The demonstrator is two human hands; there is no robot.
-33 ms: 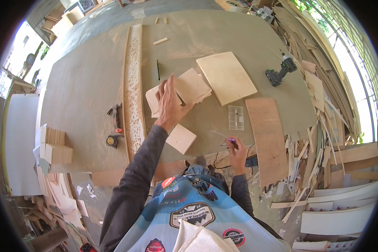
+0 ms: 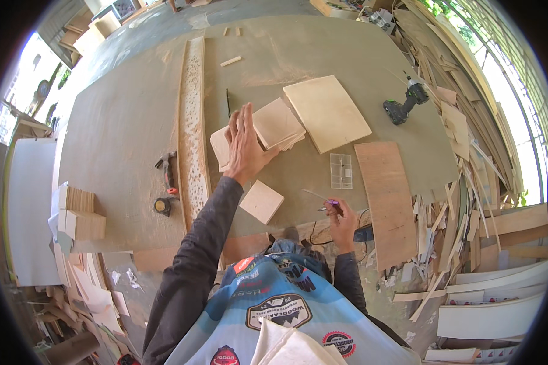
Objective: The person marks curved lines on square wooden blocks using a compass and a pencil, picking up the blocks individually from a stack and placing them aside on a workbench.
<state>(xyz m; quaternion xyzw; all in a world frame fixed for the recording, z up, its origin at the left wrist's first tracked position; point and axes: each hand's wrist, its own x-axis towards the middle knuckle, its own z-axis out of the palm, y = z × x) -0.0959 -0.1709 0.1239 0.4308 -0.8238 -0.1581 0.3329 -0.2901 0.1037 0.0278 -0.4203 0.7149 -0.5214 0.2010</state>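
My left hand (image 2: 245,143) reaches forward with its fingers stretched flat, lying over the near edge of a stack of small pale plywood squares (image 2: 280,123) in the middle of the workbench (image 2: 122,121). It grips nothing. My right hand (image 2: 342,218) is close to my body at the bench's near edge, closed on a thin pen-like tool (image 2: 318,196) with a purple part that points left. A single small plywood square (image 2: 261,201) lies between the two hands.
A larger pale panel (image 2: 327,112) and a brown board (image 2: 386,194) lie to the right, with a clear plastic case (image 2: 341,170) between them. A cordless drill (image 2: 406,103) sits far right. A long carved strip (image 2: 192,121), hammer (image 2: 166,170), tape measure (image 2: 161,207) and wood blocks (image 2: 79,213) lie left. Offcuts are piled right.
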